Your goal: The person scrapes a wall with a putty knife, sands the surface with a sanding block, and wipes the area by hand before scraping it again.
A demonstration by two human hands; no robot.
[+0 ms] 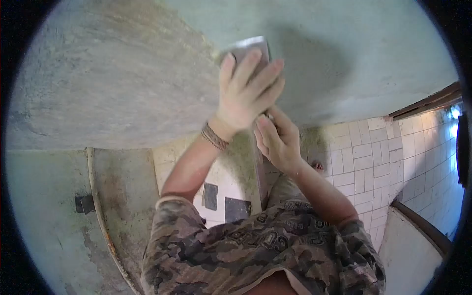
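Observation:
A scraper with a flat metal blade [256,42] rests against the wall [142,69]. My left hand [248,93] lies over the blade with its fingers spread, palm side hidden. Just below it, my right hand [280,140] is closed around what looks like the scraper's handle, mostly covered by the fingers. Left of the blade the wall surface is rough, grey and streaked. To the right, a smoother pale green coat [403,54] shows, with the shadow of my hands on it.
White tiles [364,157] cover the area below right. A pipe [101,211] runs down the stained surface at left, near a dark patch [85,204]. Dark squares [237,209] lie beyond my left arm. At right are a wooden beam [427,101] and a brown-edged pale panel [410,246].

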